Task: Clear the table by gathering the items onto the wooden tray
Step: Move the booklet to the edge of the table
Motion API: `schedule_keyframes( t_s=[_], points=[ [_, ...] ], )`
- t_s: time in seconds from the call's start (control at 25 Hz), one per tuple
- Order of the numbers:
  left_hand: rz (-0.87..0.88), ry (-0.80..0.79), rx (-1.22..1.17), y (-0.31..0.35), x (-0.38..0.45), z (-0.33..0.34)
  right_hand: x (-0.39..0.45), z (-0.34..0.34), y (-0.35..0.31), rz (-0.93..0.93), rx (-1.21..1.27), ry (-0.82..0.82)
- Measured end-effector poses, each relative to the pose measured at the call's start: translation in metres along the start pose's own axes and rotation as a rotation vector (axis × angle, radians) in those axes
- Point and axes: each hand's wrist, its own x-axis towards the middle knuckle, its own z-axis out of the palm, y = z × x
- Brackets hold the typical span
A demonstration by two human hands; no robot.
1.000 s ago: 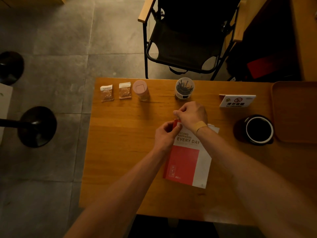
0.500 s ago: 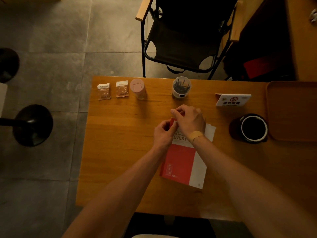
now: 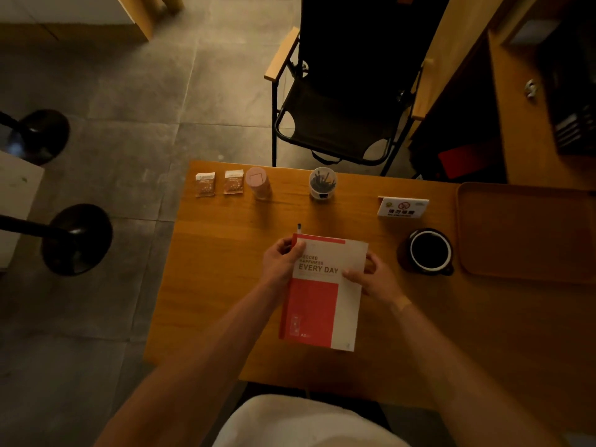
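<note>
Left grip [image 3: 283, 259]: fingers curled on the notebook's [image 3: 325, 295] upper left edge, pinching a pen [image 3: 299, 228] against it.
Right grip [image 3: 375, 280]: thumb on the cover, fingers curled round the right edge.
Notebook: frame centre, on the counter [image 3: 219, 275].
Wooden tray [image 3: 522, 230]: right edge of frame, beside a dark mug [image 3: 430, 251].

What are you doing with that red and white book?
A person is holding the red and white notebook with both hands: the left hand grips its top left corner, the right hand its right edge. A pen pokes out past the top. The wooden tray at the right side of the table has nothing on it yet. The black mug, two small packets, pink container and stick cup are untouched.
</note>
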Motion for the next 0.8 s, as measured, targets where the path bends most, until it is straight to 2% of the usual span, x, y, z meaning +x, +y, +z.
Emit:
schedule_keyframes(
  t_s=[0.28,0.6,0.8],
  points=[
    [-0.001,0.071,-0.124,0.022,-0.032,-0.005,-0.044,-0.009,0.013,0.071,0.024,-0.184],
    [0.036,0.088,-0.124,0.035,-0.065,-0.031,-0.078,0.008,0.003,-0.022,0.026,-0.185],
    [0.003,-0.017,-0.043,0.023,-0.093,-0.078,-0.089,0.046,-0.008,-0.076,0.06,-0.168]
  ],
)
